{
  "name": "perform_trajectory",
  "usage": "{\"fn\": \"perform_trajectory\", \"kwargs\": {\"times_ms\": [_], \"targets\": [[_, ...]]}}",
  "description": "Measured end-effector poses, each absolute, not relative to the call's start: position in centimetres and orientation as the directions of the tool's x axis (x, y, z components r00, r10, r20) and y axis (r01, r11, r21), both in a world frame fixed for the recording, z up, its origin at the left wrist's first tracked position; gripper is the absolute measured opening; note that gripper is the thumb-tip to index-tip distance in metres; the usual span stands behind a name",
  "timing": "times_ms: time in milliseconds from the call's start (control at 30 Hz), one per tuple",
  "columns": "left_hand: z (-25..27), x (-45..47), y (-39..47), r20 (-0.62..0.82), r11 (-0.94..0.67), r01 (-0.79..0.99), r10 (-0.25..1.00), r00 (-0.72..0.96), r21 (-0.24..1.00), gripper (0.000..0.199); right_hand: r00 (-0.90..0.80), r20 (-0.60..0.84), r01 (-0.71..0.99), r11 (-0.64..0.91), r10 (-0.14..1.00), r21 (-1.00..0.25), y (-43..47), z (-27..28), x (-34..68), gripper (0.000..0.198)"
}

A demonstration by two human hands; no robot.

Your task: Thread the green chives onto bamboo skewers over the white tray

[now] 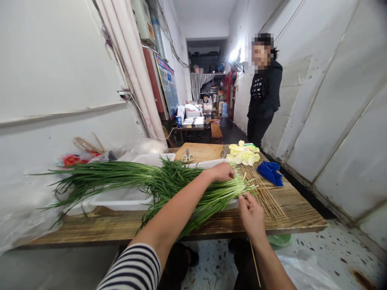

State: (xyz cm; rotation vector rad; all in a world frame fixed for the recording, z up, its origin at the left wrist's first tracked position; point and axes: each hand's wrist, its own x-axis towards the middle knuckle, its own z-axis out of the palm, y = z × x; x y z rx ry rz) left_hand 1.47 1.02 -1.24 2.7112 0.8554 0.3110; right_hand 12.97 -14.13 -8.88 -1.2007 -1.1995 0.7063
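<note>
A large heap of green chives (193,181) lies across the white trays, with the pale stalk ends pointing right. My left hand (223,172) is closed over the chives near those ends, its fingertips mostly hidden. Just in front of the stalk ends is my right hand (250,211), with thumb and fingers pinched together. A thin bamboo skewer (254,264) runs down from under this hand, past the table edge. To the right of the chives, several bamboo skewers (269,197) lie loose on the wooden table (296,207).
Behind the chives are a cutting board (204,152), scissors (187,157) and yellow-green cabbage leaves (243,154). A blue cloth (270,173) lies at the right. White trays (121,199) sit under the chives; plastic bags (145,147) are at left. A person (264,92) stands beyond the table.
</note>
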Motion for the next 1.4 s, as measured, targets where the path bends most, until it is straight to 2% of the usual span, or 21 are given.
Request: {"fn": "perform_trajectory", "kwargs": {"times_ms": [67, 167, 267, 367, 467, 667, 1000, 1400], "targets": [[-1.3, 1.3, 0.9, 0.176, -0.748, 0.568, 0.645, 0.743, 0.345, 0.017, 0.277, 0.311, 0.171, 0.272, 0.909, -0.947, -14.2, -8.8, 12.9, 0.037], [-1.2, 0.9, 0.4, 0.231, -0.611, 0.587, 0.771, 0.593, 0.532, 0.019, 0.278, 0.312, 0.168, 0.274, 0.908, -0.947, -14.1, -8.7, 12.9, 0.037], [-1.2, 0.3, -0.5, 0.186, -0.474, 0.436, 0.811, 0.555, 0.764, 0.025, 0.285, 0.312, 0.163, 0.275, 0.906, -0.948, -14.0, -8.8, 12.8, 0.037], [-1.5, 0.0, -1.2, 0.107, -0.348, 0.357, 0.830, 0.548, 0.867, 0.030, 0.288, 0.317, 0.161, 0.280, 0.904, -0.946, -13.9, -8.9, 12.8, 0.036], [-1.9, 0.0, -1.3, 0.075, -0.313, 0.412, 0.863, 0.500, 0.856, 0.028, 0.280, 0.312, 0.146, 0.281, 0.908, -0.948, -13.8, -9.0, 12.8, 0.035], [-2.4, 0.2, -1.0, 0.069, -0.338, 0.445, 0.853, 0.518, 0.829, 0.028, 0.272, 0.295, 0.144, 0.265, 0.916, -0.954, -13.9, -8.8, 12.9, 0.036], [-2.3, 0.0, -1.6, 0.049, -0.217, 0.393, 0.917, 0.395, 0.894, 0.027, 0.267, 0.299, 0.158, 0.264, 0.916, -0.951, -13.8, -8.7, 13.0, 0.036], [-1.9, 0.5, -2.3, 0.074, -0.211, 0.344, 0.925, 0.372, 0.915, 0.026, 0.263, 0.300, 0.131, 0.274, 0.917, -0.953, -13.8, -8.6, 12.9, 0.040]]}}
